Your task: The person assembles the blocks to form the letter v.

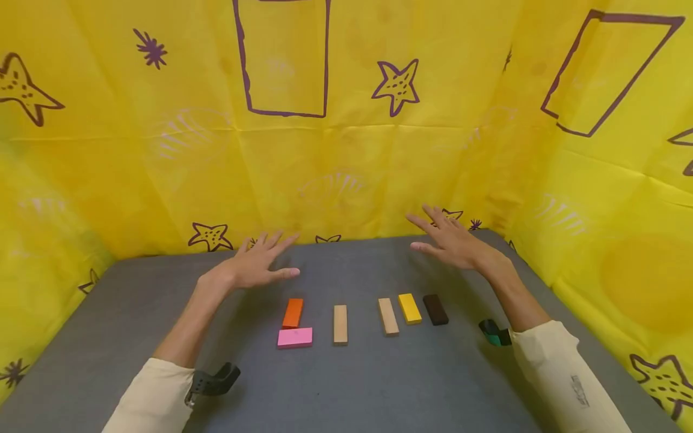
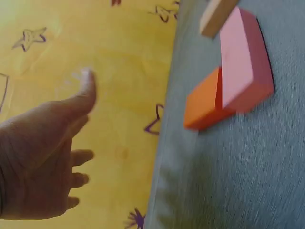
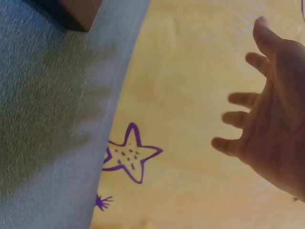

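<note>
Several small rectangular blocks lie on the grey table. On the left an orange block (image 1: 293, 313) meets the back of a pink block (image 1: 295, 338). One plain wooden block (image 1: 340, 325) lies near the middle; a second wooden block (image 1: 388, 317), a yellow block (image 1: 409, 308) and a dark brown block (image 1: 435, 310) sit in a row to its right. My left hand (image 1: 254, 264) is raised behind and left of the orange block, fingers spread, holding nothing. Beyond the brown block my right hand (image 1: 452, 240) is also raised, fingers spread and holding nothing.
Yellow cloth (image 1: 346, 156) with purple starfish drawings hangs behind the table (image 1: 346, 391) and along both sides. Dark straps with devices are worn at the left wrist (image 1: 215, 380) and the right wrist (image 1: 494, 332).
</note>
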`<state>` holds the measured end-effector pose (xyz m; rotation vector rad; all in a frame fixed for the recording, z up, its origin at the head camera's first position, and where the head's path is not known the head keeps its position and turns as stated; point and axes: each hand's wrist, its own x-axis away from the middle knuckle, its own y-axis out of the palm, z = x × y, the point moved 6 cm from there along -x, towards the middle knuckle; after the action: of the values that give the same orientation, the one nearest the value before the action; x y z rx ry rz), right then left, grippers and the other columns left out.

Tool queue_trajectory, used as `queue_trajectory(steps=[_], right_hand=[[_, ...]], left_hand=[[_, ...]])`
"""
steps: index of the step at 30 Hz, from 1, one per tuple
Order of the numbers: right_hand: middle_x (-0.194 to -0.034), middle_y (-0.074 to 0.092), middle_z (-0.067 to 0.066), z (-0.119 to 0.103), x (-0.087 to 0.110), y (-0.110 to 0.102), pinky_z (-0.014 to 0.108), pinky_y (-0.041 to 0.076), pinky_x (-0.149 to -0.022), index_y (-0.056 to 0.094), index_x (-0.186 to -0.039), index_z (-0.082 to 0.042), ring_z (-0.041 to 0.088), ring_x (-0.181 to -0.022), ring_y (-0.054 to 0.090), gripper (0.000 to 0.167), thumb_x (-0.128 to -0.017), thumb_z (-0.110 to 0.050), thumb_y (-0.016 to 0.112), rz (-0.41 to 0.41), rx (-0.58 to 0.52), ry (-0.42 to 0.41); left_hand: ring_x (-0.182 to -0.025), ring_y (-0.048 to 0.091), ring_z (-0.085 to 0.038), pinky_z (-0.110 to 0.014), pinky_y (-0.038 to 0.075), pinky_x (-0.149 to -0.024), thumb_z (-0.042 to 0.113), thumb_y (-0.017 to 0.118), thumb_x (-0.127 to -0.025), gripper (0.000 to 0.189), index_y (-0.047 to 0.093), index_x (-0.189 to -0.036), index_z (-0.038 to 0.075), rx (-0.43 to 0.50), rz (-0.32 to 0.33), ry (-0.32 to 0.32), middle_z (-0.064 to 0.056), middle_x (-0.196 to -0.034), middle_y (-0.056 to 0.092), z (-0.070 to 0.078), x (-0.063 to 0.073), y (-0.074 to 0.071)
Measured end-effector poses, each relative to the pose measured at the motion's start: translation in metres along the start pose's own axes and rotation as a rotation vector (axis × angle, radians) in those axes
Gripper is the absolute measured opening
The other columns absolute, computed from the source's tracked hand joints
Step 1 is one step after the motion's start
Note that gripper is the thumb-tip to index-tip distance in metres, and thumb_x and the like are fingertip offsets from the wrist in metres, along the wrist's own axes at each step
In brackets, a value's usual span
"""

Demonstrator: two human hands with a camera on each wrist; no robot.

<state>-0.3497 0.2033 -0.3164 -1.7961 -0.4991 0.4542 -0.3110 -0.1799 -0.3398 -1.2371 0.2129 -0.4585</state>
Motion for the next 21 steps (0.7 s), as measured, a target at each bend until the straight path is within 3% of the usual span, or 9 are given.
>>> queue_trajectory(steps=[5,12,17,21], right_hand=[[-0.168,0.03,0.026,-0.022,0.007,0.004,0.07,0.034,-0.119,0.039,-0.162,-0.016,0.05,-0.151,0.038,0.068,-0.103,-0.037,0.066,0.003,0.015,-0.126],[-0.157,0.051,0.021,-0.061,0.021,0.019,0.062,0.047,-0.111,0.053,-0.153,-0.011,0.043,-0.139,0.055,0.059,-0.102,-0.035,0.069,-0.044,0.105,-0.295],[-0.152,0.056,0.017,-0.082,0.03,0.041,0.059,0.05,-0.109,0.057,-0.148,-0.011,0.038,-0.133,0.061,0.057,-0.099,-0.037,0.072,-0.16,0.153,-0.369],[-0.153,0.056,0.015,-0.089,0.034,0.061,0.061,0.048,-0.111,0.059,-0.146,-0.017,0.036,-0.136,0.059,0.061,-0.094,-0.042,0.077,-0.252,0.177,-0.397]], left_hand=[[-0.16,0.017,-0.051,-0.075,0.003,-0.125,0.059,0.062,-0.098,0.087,0.027,-0.167,0.021,0.029,-0.077,0.109,-0.021,-0.174,0.022,0.03,0.0,0.018],[-0.15,0.047,-0.036,-0.063,0.031,-0.125,0.052,0.072,-0.095,0.075,0.05,-0.155,0.013,-0.065,-0.106,0.264,-0.014,-0.162,0.049,0.076,0.003,0.047],[-0.116,0.068,-0.022,-0.045,0.055,-0.104,0.046,0.079,-0.092,0.05,0.068,-0.129,0.013,-0.137,-0.069,0.388,-0.003,-0.131,0.069,0.099,0.007,0.059],[-0.097,0.061,-0.013,-0.033,0.055,-0.088,0.043,0.083,-0.089,0.035,0.067,-0.106,0.018,-0.132,-0.114,0.398,0.001,-0.12,0.066,0.107,0.006,0.068]])
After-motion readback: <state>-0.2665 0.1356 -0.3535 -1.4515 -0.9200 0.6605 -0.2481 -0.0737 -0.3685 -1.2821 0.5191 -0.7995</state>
